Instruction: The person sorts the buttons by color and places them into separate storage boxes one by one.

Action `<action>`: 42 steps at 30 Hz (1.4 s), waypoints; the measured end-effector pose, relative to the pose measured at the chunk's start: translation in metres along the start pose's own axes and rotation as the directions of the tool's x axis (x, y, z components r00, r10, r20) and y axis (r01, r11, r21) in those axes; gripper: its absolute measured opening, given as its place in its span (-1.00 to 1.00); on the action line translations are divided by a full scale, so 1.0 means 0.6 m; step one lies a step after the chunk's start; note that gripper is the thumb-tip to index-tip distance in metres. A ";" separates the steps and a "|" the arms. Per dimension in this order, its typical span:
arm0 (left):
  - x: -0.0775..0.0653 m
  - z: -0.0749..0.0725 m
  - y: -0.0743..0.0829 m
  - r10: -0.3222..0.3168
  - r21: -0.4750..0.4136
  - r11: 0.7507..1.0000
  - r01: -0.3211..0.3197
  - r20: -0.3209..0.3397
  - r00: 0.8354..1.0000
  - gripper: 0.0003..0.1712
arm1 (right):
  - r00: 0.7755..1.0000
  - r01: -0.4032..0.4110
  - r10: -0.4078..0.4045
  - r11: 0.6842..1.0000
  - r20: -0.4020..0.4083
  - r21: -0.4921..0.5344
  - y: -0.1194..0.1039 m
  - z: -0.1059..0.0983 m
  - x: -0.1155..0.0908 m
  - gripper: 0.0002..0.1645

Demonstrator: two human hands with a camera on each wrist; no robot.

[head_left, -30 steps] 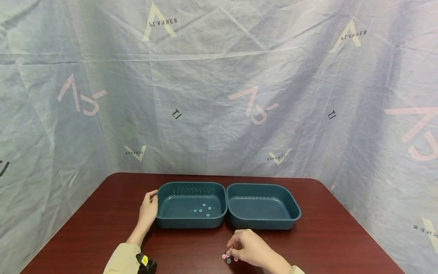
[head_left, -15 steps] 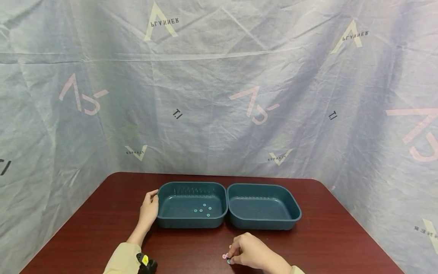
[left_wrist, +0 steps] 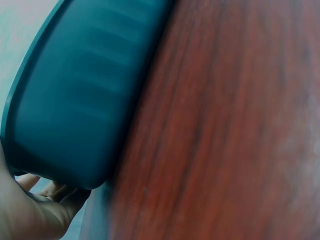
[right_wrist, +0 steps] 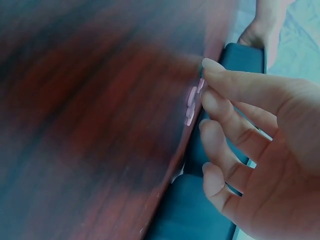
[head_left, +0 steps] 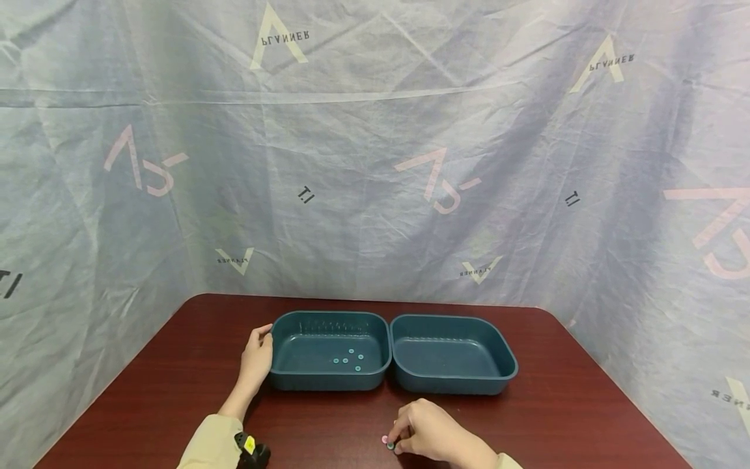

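My right hand (head_left: 430, 431) is low over the table in front of the trays, thumb and forefinger pinching a small teal button (head_left: 390, 446). Right beside its fingertips lies a pink button (head_left: 385, 440). The right wrist view shows several pink buttons (right_wrist: 191, 102) on the wood below the fingers. At the far left, my left hand (head_left: 256, 358) grips the end of the left teal tray (head_left: 328, 382); in the left wrist view its bent fingers sit against the tray's end wall. Inside that tray lie several teal buttons (head_left: 345, 360).
A second teal tray (head_left: 454, 385) stands at the right, side by side with the first. Both rest on a dark red wooden table (head_left: 328, 426). A pale printed cloth (head_left: 363, 163) hangs behind and along the sides. A black device (head_left: 253, 453) is on my left wrist.
My right fingers have come down and left over the small group of buttons and closed on the teal one. My left hand has stayed at the tray.
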State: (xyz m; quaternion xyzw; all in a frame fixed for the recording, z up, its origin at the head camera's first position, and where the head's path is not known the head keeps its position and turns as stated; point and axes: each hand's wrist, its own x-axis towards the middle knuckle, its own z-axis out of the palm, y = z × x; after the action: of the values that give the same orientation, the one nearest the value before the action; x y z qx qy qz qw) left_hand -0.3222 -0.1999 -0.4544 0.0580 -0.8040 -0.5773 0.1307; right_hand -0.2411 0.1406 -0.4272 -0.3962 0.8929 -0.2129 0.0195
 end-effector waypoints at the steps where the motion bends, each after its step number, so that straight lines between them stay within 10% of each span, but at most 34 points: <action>1: 0.000 0.000 0.000 -0.003 -0.001 1.000 0.003 0.001 1.000 -0.44 | 1.000 0.004 -0.004 1.000 -0.004 -0.005 -0.001 0.000 0.000 -0.84; 23: 0.001 -0.003 0.004 -0.044 0.007 0.999 0.044 0.013 0.999 -0.48 | 0.996 -0.076 0.074 0.995 0.042 0.065 -0.004 0.000 -0.003 -0.93; 42: 0.001 -0.003 0.005 -0.042 0.002 0.999 0.042 0.018 0.999 -0.45 | 0.991 0.077 -0.073 0.996 -0.112 0.035 0.006 0.005 0.001 -0.84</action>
State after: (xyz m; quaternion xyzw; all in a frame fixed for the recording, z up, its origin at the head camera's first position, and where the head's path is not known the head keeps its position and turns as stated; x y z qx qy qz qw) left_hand -0.3221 -0.2006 -0.4510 0.0696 -0.8042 -0.5797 0.1110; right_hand -0.2434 0.1414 -0.4314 -0.4168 0.8727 -0.2526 -0.0302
